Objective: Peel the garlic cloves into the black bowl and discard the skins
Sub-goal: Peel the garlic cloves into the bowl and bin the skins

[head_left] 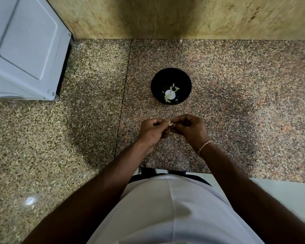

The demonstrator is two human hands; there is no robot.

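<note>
**Q:** Garlic clove (170, 123), where is it, and is any writing legible?

**A:** It sits between the fingertips of both hands, held above the speckled stone counter (236, 95) just in front of the black bowl (171, 86). The left hand (152, 130) and right hand (189, 127) meet around it, fingers curled, each pinching one side. No label or lettering can be read anywhere; the white appliance (26, 46) at upper left shows only small marks too tiny to make out.

**Q:** What is hidden or unclear?

**A:** Most of the clove is covered by the fingers; only a pale, whitish sliver shows. The appliance is cut off by the frame's edge. Inside the bowl lie pale pieces (170, 94), cloves or skins, which cannot be told apart. A thin bracelet (203, 147) circles the right wrist.
</note>
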